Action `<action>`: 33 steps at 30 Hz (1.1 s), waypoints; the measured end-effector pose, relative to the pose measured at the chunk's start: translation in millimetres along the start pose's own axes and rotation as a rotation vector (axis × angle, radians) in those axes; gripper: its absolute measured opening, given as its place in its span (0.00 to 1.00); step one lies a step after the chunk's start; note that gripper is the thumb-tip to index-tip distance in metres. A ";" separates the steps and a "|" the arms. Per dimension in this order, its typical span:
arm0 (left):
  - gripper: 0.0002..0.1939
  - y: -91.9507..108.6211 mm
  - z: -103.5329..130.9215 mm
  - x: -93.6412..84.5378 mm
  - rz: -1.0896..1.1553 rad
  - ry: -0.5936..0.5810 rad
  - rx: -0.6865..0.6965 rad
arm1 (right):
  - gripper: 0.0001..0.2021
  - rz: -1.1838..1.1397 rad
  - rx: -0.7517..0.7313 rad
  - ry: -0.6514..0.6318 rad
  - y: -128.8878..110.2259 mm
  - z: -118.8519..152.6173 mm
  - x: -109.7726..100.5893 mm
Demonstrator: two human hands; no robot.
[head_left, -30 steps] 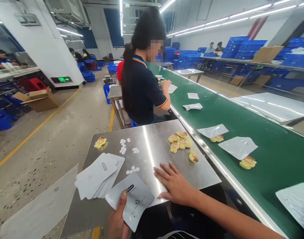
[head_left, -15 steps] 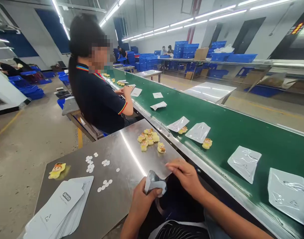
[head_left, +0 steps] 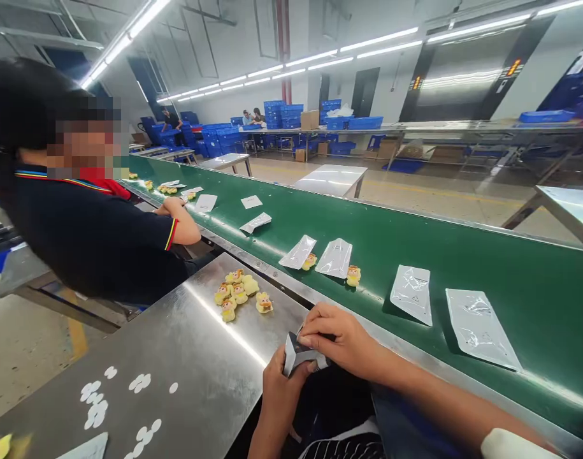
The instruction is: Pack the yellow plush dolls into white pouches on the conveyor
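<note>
A small silver-grey pouch is in my left hand, tilted, with its mouth spread and a dark inside showing. The fingers and thumb of my right hand are closed at the pouch's rim; whether they also hold something small is hidden. Just beyond my hands, several yellow cartoon-figure pieces lie grouped on the metal table, with one figure slightly apart. Round white stickers or discs are scattered at the table's left. A flat pouch's corner shows at the bottom edge.
A green conveyor belt runs past the table's right side, bearing silver pouches and a few yellow figures. A co-worker sits at the left beside the belt. Blue crates and metal tables stand behind.
My right hand has moved from apart to the pouch's mouth, which is now spread open. My view has turned right, so the stack of flat pouches is mostly out of sight.
</note>
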State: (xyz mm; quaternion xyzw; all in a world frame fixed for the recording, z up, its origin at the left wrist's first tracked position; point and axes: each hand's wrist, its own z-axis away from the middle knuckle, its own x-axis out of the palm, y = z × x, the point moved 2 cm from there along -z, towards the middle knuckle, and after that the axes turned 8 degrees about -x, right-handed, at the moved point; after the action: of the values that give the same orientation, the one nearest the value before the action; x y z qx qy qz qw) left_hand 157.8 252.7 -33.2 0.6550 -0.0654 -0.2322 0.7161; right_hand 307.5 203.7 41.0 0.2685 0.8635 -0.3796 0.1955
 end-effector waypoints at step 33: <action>0.20 18.9 -30.6 62.1 0.133 -0.428 0.010 | 0.15 0.200 0.177 0.093 28.9 48.1 -32.5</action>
State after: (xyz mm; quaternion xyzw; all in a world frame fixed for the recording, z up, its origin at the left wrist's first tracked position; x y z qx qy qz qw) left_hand 229.5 255.1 -32.0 0.5887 -0.2598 -0.3179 0.6963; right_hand 356.9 173.3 12.1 0.3868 0.8035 -0.4202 0.1678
